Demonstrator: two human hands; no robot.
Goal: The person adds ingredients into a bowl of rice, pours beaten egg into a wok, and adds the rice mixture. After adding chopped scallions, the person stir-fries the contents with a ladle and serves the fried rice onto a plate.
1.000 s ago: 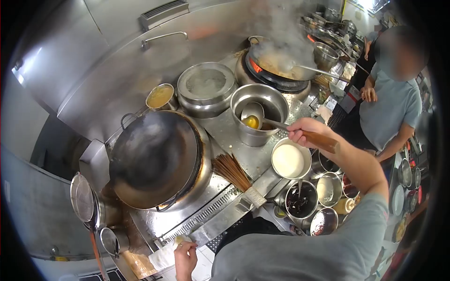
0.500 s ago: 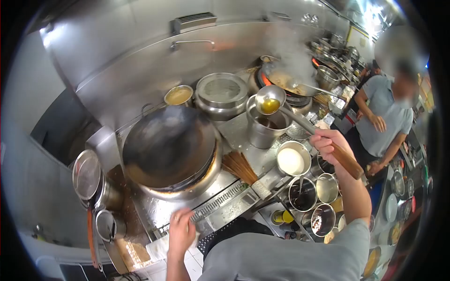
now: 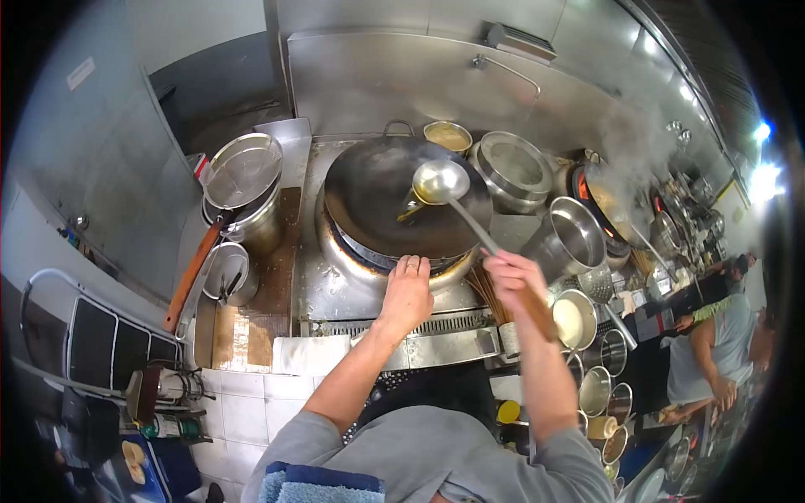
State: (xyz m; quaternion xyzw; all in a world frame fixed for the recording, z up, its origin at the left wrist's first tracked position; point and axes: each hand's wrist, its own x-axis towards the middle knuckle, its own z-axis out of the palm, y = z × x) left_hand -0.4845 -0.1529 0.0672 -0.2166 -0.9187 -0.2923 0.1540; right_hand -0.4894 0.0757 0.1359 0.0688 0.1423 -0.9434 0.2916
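My right hand (image 3: 516, 289) is closed around the wooden handle of a ladle (image 3: 442, 182). The ladle's bowl hangs over the dark wok (image 3: 369, 197), tilted, and a streak of yellow oil (image 3: 409, 210) shows just below its lip. At the wok's near rim, my left hand (image 3: 408, 293) grips the edge with its fingers bent over it; whatever lies under the palm is hidden. The wok sits on a round burner ring (image 3: 331, 239).
Left of the wok, a strainer (image 3: 243, 170) rests on a metal pot. A lidded pot (image 3: 513, 170) and a steel bucket (image 3: 579, 230) stand to its right. Several sauce pots line my right side. Steam rises from another wok (image 3: 616, 210). A person (image 3: 713, 360) stands at far right.
The ladle has swung left from the bucket to above the wok and tipped, its oil running out. My left hand has come up onto the wok's near rim. The view has turned left.
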